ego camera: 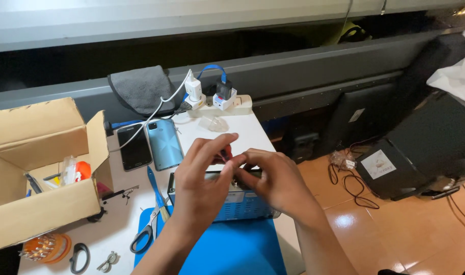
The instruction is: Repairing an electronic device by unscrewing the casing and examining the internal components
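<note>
A small blue-grey metal device box (237,201) with a vented side stands on a blue mat (232,249) on the white table. My left hand (202,186) hovers over its top, fingers pinching a small red-tipped object (225,154). My right hand (281,181) rests on the box's top right edge, fingertips meeting the left hand's at the top of the box. What exactly sits between the fingertips is hidden.
An open cardboard box (38,173) with small tools sits at the left. Two phones (148,145) lie behind, a power strip (219,104) with chargers farther back. Scissors (148,231), a blue-handled tool and a solder spool (44,247) lie near the front. Black equipment stands on the floor at right.
</note>
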